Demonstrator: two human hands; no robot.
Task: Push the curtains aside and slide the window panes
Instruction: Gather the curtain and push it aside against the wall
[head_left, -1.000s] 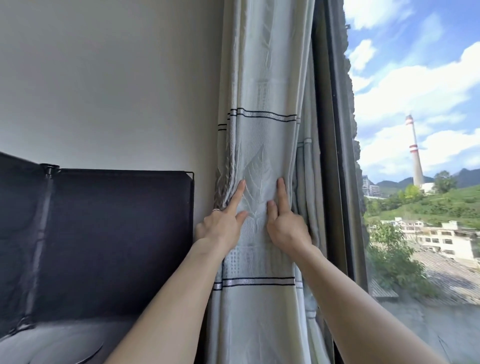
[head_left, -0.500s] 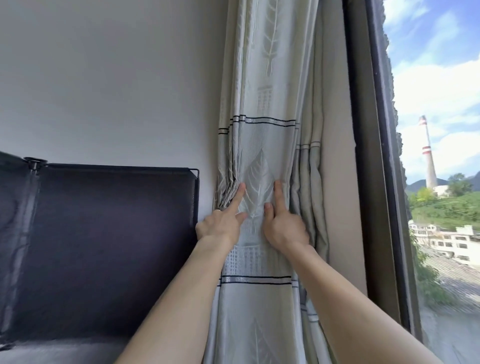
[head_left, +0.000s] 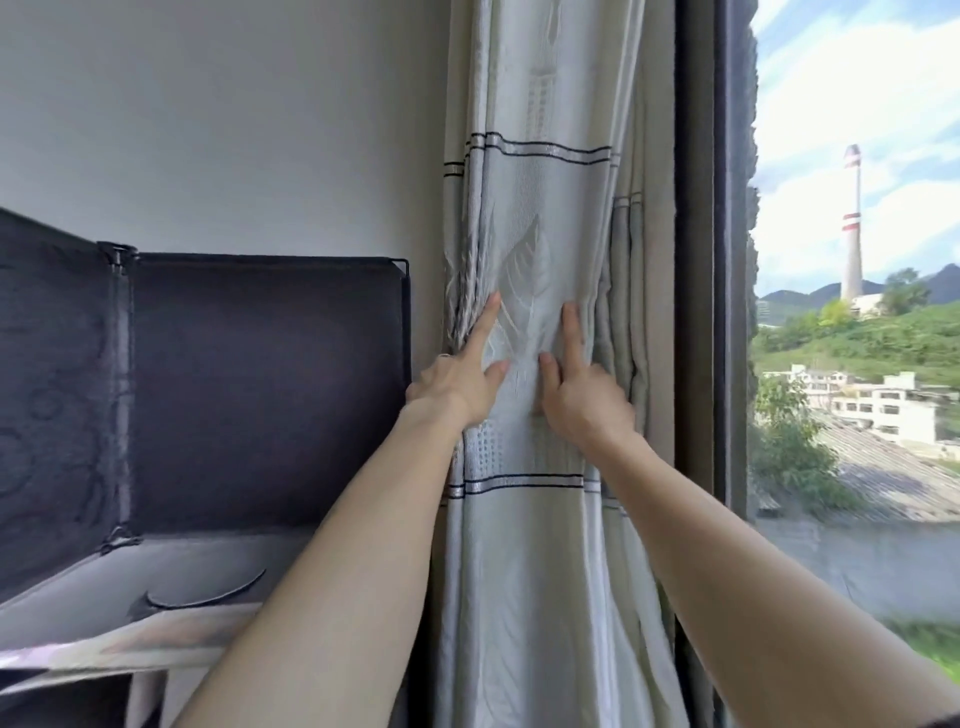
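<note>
A pale grey curtain (head_left: 540, 208) with leaf patterns and dark stripes hangs bunched in folds against the wall, left of the dark window frame (head_left: 696, 260). My left hand (head_left: 457, 384) presses on its left edge with the index finger pointing up and the other fingers tucked into the folds. My right hand (head_left: 587, 400) lies beside it, index finger up, its outer fingers wrapped round the folds on the right. The window pane (head_left: 857, 467) at the right is uncovered and shows hills, buildings and a tall chimney.
A dark fabric cabinet (head_left: 260, 389) on a metal frame stands directly left of the curtain, its top at wrist height. A white wall (head_left: 234, 130) rises behind it. A light surface with a round mark lies below at the left.
Both hands stay in the same spot on the bunched curtain. My view has swung back to the right and down, so more of the window and the surface below shows.
</note>
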